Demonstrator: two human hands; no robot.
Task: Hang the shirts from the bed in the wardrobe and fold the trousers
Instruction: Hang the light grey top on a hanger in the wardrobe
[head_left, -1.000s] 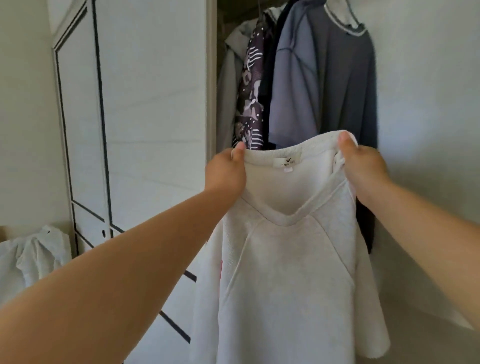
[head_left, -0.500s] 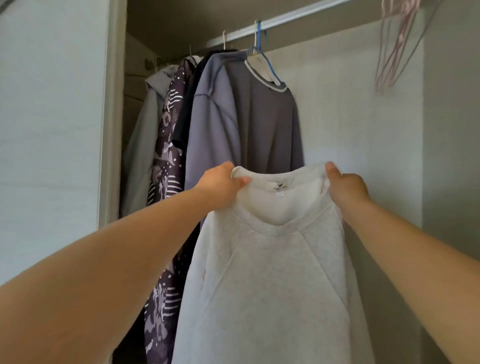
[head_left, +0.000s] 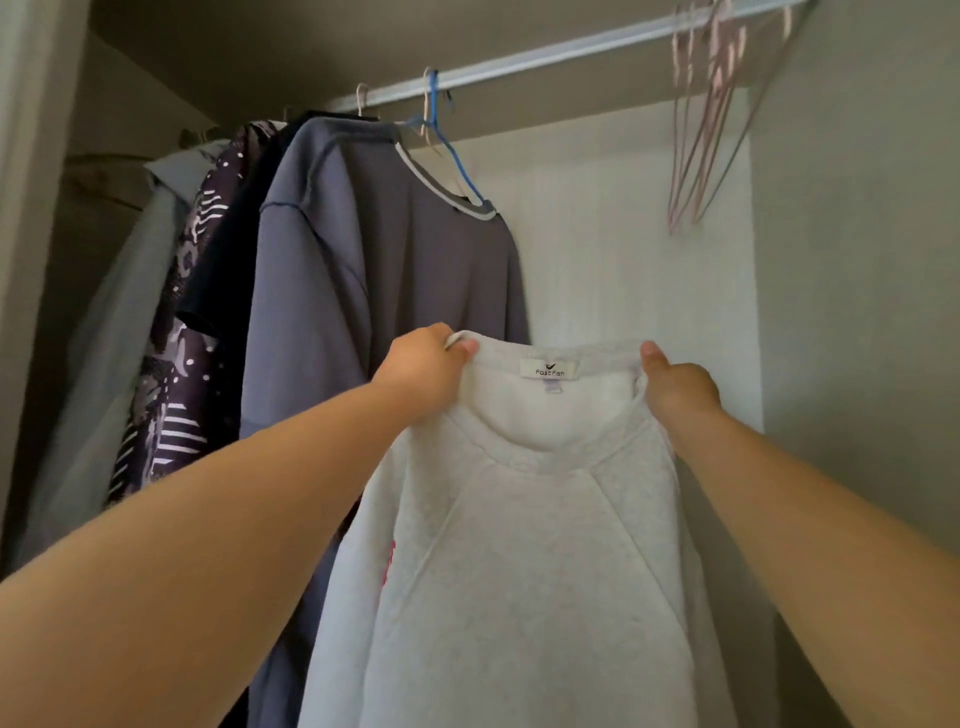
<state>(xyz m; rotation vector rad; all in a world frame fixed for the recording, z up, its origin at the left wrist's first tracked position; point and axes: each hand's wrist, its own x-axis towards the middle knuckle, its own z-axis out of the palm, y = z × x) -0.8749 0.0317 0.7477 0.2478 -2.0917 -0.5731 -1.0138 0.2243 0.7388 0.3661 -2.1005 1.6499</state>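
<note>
One pale grey fleece sweatshirt (head_left: 530, 545) with a white neck label (head_left: 549, 369) hangs full length between the two hands, inside the open wardrobe. The left hand (head_left: 423, 371) grips the left end of the neckband, fingers curled round the fabric. The right hand (head_left: 680, 387) pinches the right end, thumb raised on the near side; its other fingers are hidden behind the cloth. No hanger is visible in the garment.

Just beyond the left knuckles hangs a slate-blue sweatshirt (head_left: 395, 291) on a blue wire hanger (head_left: 457, 161), with a dark patterned garment (head_left: 176, 364) further to that side. High above both sets of fingers runs the white metal rail (head_left: 571, 52). Up and beyond the right fingers hang several empty pink wire hangers (head_left: 701, 114).

Compared with a second ago, the wardrobe door has left the view and the rail and empty hangers have entered it; the grip is unchanged. Judgement: the shirt has reached the wardrobe, and one hand will probably need to let go to fetch a hanger.
</note>
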